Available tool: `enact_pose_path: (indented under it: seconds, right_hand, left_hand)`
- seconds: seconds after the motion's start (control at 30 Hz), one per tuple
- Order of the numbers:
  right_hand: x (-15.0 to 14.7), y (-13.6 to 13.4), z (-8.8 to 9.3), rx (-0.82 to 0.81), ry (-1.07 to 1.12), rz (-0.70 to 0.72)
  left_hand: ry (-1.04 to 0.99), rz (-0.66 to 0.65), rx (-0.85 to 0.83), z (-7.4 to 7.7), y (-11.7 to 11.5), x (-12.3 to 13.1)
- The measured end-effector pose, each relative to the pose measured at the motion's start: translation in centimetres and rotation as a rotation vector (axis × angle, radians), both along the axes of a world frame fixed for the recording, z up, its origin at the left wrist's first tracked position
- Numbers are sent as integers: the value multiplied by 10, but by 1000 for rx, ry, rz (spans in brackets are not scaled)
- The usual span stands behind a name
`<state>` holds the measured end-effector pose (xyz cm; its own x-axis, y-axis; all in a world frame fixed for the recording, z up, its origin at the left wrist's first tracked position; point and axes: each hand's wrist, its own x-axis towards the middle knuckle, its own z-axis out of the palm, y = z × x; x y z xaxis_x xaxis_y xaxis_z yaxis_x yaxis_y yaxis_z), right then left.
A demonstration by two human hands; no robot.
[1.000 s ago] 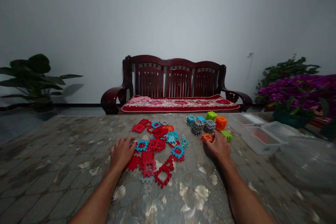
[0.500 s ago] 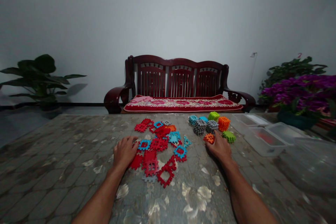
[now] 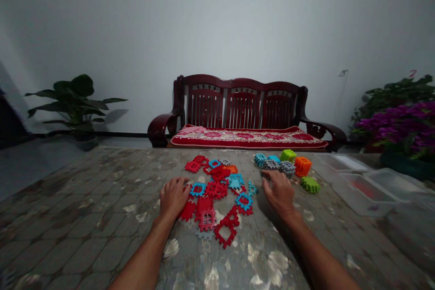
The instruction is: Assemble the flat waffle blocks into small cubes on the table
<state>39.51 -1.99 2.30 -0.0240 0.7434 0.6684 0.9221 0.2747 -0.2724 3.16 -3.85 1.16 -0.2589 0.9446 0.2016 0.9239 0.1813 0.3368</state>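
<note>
Loose toothed interlocking tiles, mostly red (image 3: 216, 189) with some blue ones (image 3: 197, 189), lie spread in the middle of the table. My left hand (image 3: 174, 198) rests at the left edge of this spread, fingers stretched out, its fingertips beside a blue square frame and a red tile (image 3: 188, 210). On the right are small stacks of tiles sorted by colour: blue (image 3: 260, 159), grey (image 3: 287, 167), orange (image 3: 302, 166) and green (image 3: 310, 184). My right hand (image 3: 280, 194) is just in front of the grey stacks, thumb and index finger apart, with nothing visible between them.
Clear plastic boxes (image 3: 365, 195) stand on the right of the patterned table (image 3: 129, 235). Purple flowers in a pot (image 3: 401, 122) are behind them. A wooden bench (image 3: 243, 104) with a red cover stands beyond the table, and a potted plant (image 3: 78, 99) at the left.
My right hand has shifted left from the small orange stack, which is now hidden behind it. My left hand stays at the tiles. The whole view has swung slightly left.
</note>
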Motion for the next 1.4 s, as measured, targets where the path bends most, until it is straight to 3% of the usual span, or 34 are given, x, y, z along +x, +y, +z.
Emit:
enact_pose_path:
  seconds: [0.1, 0.2, 0.53, 0.87, 1.13, 1.4]
  right_hand:
    - [-27, 21, -3, -264, -11, 179]
    - [-49, 48, -5, -434, -31, 223]
    - [-82, 108, 0, -591, -160, 138]
    - [-82, 108, -1, -646, -63, 156]
    - [-88, 111, 4, -638, -81, 259]
    - [-67, 101, 9, -555, -47, 258]
  left_hand:
    - [-9, -2, -14, 1, 0, 0]
    - [-12, 6, -16, 2, -1, 1]
    - [0, 21, 5, 0, -1, 3]
    - [-1, 3, 24, -2, 0, 1]
    - [-3, 17, -9, 1, -1, 3]
    - [-16, 4, -1, 5, -3, 3]
